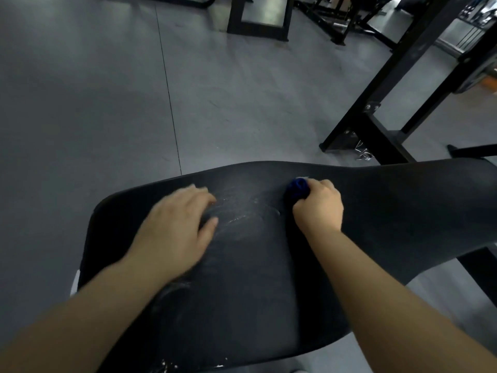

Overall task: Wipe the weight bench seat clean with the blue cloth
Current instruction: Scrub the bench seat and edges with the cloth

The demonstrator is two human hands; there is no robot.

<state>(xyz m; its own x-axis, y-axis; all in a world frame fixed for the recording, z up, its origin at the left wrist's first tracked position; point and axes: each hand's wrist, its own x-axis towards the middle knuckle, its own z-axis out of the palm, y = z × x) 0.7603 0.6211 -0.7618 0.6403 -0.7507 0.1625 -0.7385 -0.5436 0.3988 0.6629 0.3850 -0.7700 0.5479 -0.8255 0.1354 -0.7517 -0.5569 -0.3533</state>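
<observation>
Gym, grey floor (80, 103). Blue cloth (298, 188): bunched, lying on black weight bench seat (255, 278), toward its far edge. Right hand (320, 205): fingers curled round cloth, holding it against the seat. Left hand (177, 227): blurred, fingers spread flat on seat, well left of cloth; whitish smears (242, 214) between. Black steel frame (390, 90): beyond, right.

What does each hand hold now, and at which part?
The right hand grips the bunched blue cloth round its near end; the left hand holds nothing, lying flat on the seat.
</observation>
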